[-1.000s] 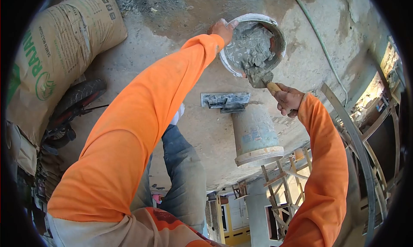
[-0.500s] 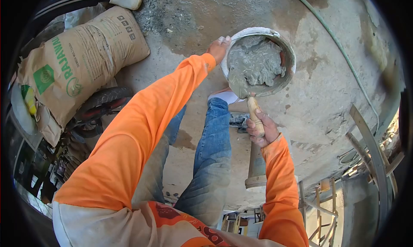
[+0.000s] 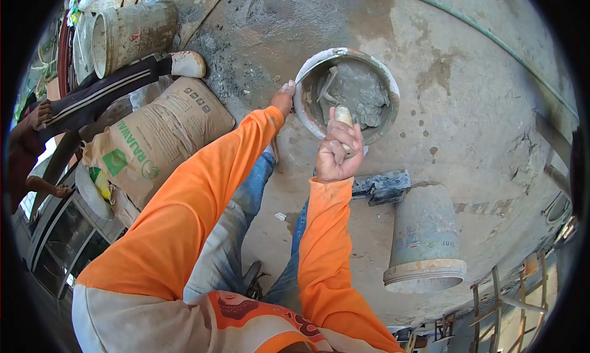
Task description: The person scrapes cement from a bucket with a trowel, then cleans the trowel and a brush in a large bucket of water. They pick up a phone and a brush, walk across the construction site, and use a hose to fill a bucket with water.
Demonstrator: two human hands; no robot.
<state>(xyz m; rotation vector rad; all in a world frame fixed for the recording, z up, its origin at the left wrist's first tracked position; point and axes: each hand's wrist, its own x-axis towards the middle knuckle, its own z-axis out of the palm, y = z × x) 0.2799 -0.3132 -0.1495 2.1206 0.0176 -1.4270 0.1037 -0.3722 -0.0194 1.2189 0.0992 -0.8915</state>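
Observation:
A round bucket (image 3: 394, 90) with a pale, crusted rim stands on the concrete floor, partly filled with wet grey mortar (image 3: 369, 98). My left hand (image 3: 284, 99) grips the bucket's left rim, fingers closed on the edge. In my right hand (image 3: 339, 149), at the bucket's near side, is a trowel (image 3: 343, 114); the fingers wrap round its wooden handle. Its metal part reaches into the bucket, and much of the blade is hidden by mortar and my hand.
An upturned grey bucket (image 3: 425, 230) stands at right, beside a dark, dirty block-like object (image 3: 384, 187). A cement sack (image 3: 166, 134) lies at left near another person's leg (image 3: 104, 101). Behind is a tipped bucket (image 3: 138, 36). A green hose (image 3: 467, 32) crosses the floor.
The view has shifted, showing more of the left side and the other person. My right hand has turned over, bringing the trowel handle up over the bucket's near rim. My left hand stays on the rim.

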